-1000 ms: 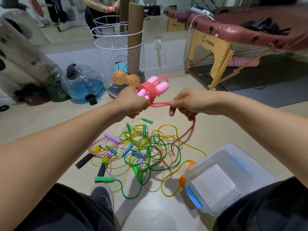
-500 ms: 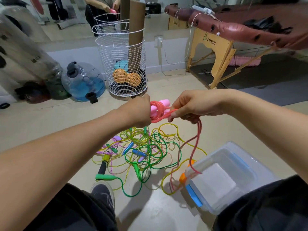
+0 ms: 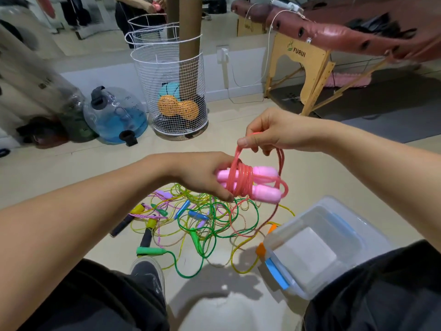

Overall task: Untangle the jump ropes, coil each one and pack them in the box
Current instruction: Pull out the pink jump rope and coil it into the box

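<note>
My left hand (image 3: 202, 175) grips the two pink handles (image 3: 265, 185) of a pink jump rope, held side by side with several red-pink turns of cord (image 3: 241, 180) wound round them. My right hand (image 3: 269, 132) pinches a loop of that cord just above the bundle; the loose tail hangs down toward the floor. A tangle of green, yellow, purple and blue jump ropes (image 3: 198, 218) lies on the floor below my hands. The clear plastic box (image 3: 317, 247) with blue latches stands open at the right of the tangle, with nothing visible inside.
A white wire basket (image 3: 171, 96) with balls and a cardboard tube stands behind the tangle. A blue water jug (image 3: 114, 115) is at the left. A wooden-legged massage table (image 3: 310, 56) fills the back right. My shoe (image 3: 148, 275) and knees are at the bottom.
Both hands dropped lower and nearer. The right hand went from pulling the cord sideways to lifting a loop above the handles, and the left hand turned so the handles point right.
</note>
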